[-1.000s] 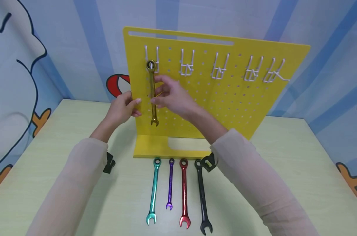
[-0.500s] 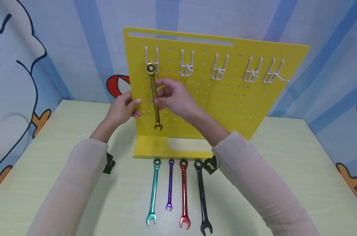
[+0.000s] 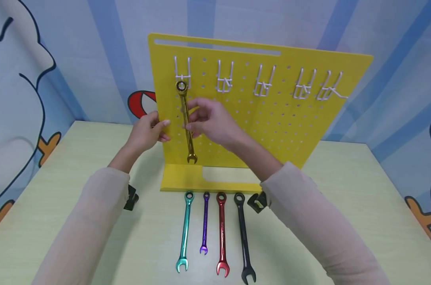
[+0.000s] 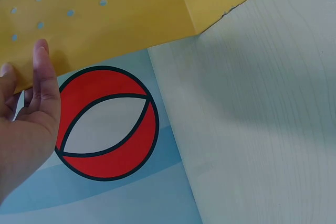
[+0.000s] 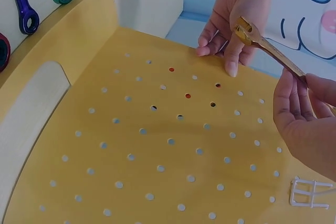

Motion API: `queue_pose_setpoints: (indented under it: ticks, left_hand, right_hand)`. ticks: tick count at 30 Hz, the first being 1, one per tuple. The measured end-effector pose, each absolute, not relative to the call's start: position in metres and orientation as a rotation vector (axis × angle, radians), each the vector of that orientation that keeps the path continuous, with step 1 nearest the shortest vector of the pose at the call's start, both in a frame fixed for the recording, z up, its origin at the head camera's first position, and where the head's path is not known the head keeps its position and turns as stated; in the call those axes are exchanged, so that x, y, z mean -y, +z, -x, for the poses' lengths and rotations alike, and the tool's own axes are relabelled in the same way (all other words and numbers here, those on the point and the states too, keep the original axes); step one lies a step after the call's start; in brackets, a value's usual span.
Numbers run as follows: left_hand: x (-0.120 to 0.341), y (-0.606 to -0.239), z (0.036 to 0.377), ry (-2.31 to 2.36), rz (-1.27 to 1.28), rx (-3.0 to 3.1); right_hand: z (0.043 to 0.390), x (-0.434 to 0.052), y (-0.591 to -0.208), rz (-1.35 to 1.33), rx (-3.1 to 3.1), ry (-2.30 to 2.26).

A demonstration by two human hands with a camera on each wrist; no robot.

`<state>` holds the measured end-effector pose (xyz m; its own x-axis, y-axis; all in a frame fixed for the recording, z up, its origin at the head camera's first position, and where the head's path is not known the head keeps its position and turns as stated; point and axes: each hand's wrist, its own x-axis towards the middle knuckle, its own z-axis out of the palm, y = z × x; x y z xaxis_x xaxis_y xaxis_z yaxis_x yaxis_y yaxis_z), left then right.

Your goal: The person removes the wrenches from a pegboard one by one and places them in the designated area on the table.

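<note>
Hanging step: right hand [image 3: 210, 122] pinched the gold wrench [image 3: 186, 122] mid-shaft, its ring end just under the leftmost hook [image 3: 182, 73] on the yellow pegboard [image 3: 290, 118].
Left hand: left hand [image 3: 148, 130] with fingers straight, bracing the pegboard's edge.
Next move, I'd guess: lift the ring onto the hook.
Right wrist view: showed the wrench's open end near the left fingers [image 5: 231, 51], unlike the head view.

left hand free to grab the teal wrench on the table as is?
Probably yes. The left hand only rests on the pegboard's edge, holding nothing, and the teal wrench lies uncovered below it.
</note>
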<state>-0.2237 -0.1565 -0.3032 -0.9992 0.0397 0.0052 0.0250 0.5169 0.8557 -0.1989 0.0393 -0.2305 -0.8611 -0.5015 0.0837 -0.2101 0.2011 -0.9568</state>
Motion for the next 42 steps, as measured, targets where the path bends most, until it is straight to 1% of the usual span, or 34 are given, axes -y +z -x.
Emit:
queue_pose_setpoints:
  ticks: [42]
  left_hand:
    - [0.1564,-0.3039,0.2231,1.519,-0.065,-2.742]
  right_hand:
    - [0.1926,-0.0475,-0.2228,0.733,-2.218,-1.678]
